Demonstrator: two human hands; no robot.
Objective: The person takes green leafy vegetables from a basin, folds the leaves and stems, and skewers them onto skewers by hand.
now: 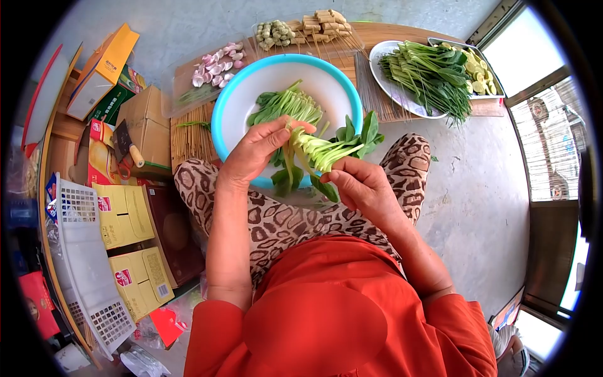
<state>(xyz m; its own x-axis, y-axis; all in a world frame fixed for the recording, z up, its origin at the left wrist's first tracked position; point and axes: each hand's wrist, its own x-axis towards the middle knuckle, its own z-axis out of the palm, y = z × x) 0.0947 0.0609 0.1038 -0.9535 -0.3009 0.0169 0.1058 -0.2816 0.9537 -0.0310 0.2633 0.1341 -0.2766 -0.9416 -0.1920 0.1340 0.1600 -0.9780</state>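
Over a white basin with a blue rim [220, 119], my two hands hold a bunch of leafy greens [323, 152] with pale stems. My left hand [256, 147] pinches the stem ends, and a limp, yellowish leaf strip hangs beside its fingers. My right hand [364, 185] is closed around the lower side of the bunch, thumb and index finger pressed together. Dark green leaves stick out to the right and below. Inside the basin lies a second heap of greens [292, 105], behind my left hand.
Bamboo skewers [190, 135] lie left of the basin. Behind it are pinkish bulb pieces [217, 65] and brown rolls [323, 26]. On the right, an oval plate [379, 53] carries skewered greens beside sliced rounds [482, 75]. A cleaver [122, 141], cartons [143, 273] and a plastic basket [75, 257] stand left.
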